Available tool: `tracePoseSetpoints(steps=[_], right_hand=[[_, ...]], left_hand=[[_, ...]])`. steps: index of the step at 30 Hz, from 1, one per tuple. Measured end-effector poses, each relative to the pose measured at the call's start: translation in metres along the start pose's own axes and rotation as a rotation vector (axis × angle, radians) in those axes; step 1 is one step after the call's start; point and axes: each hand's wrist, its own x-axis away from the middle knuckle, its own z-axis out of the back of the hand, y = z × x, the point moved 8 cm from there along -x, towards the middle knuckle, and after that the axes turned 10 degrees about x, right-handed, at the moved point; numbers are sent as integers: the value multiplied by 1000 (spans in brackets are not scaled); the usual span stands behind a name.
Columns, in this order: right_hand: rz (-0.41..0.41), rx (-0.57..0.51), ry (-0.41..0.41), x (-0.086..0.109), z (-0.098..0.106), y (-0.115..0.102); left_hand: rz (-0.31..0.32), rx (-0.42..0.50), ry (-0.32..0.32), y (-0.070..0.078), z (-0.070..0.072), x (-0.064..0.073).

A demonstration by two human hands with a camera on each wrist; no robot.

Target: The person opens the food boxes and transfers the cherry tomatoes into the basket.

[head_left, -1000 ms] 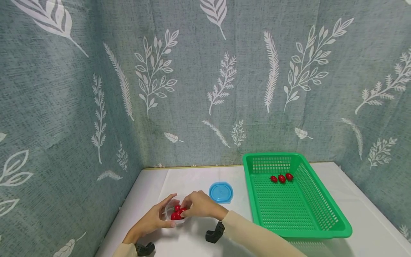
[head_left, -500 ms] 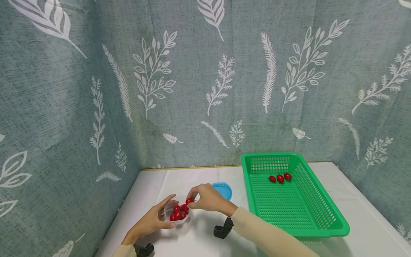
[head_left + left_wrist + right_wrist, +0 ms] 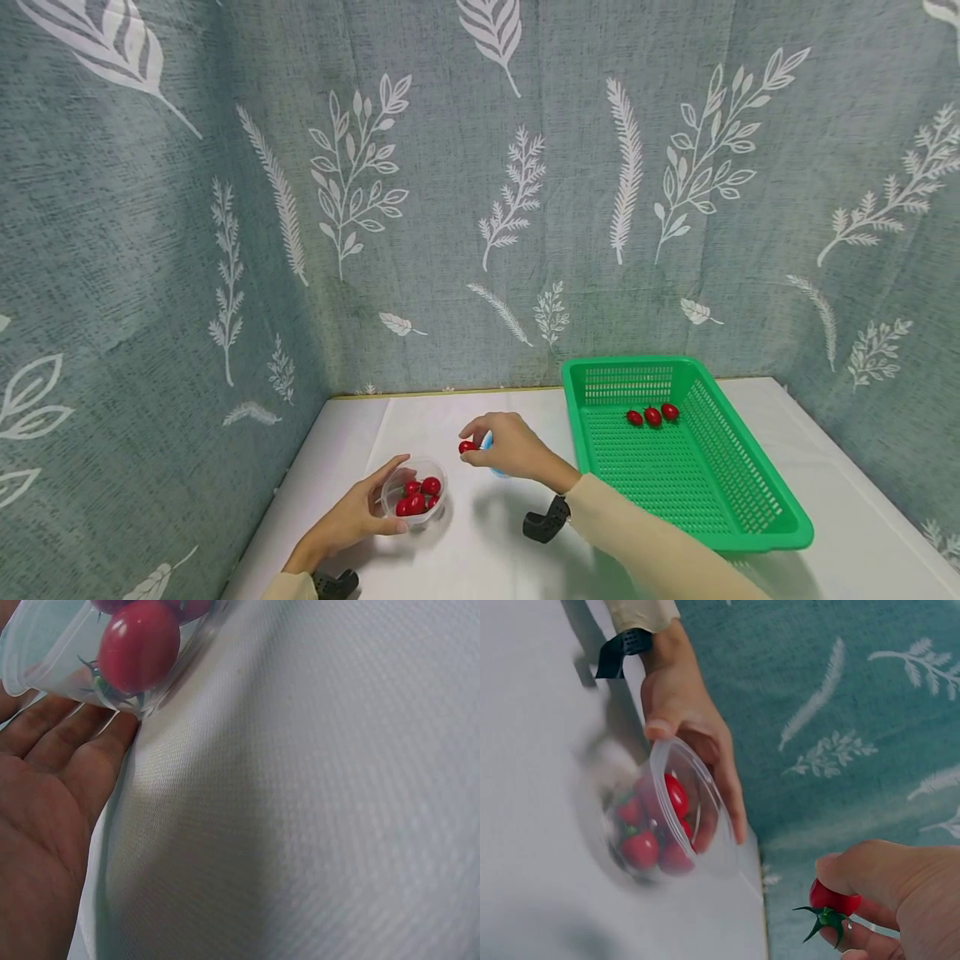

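A clear plastic tub (image 3: 424, 517) stands on the white table, with several cherry tomatoes (image 3: 640, 849) inside. My left hand (image 3: 351, 518) holds it from the left, thumb on the near side and fingers round the far side. The left wrist view shows a tomato (image 3: 139, 646) through the tub's wall, above the fingers (image 3: 97, 761). Right of the tub, my right hand (image 3: 517, 448) is raised over the table. It pinches a single cherry tomato (image 3: 832, 898) between thumb and fingers, its green stem end exposed.
A green perforated basket (image 3: 675, 492) fills the table's right side; three tomatoes (image 3: 653, 417) lie near its back wall. The blue lid (image 3: 487, 440) is mostly hidden behind my right hand. Leaf-patterned curtains (image 3: 442, 208) hang at the back and sides.
My right hand has come up out of the tub with one cherry tomato and moved right, now covering most of the blue lid. My left hand stays on the tub.
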Motion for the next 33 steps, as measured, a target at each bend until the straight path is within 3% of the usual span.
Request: tracePoseSetpoints(steps=[12,21,33], right_hand=[[-53,-16,58,13,29,32],[-73,-12,144,25,57,64],[-253,-37,126,47,91,110]], left_hand=[[-2,22,-15,3,-1,2],[-6,29,-15,2,-1,2],[-22,1,-21,0,0,2]])
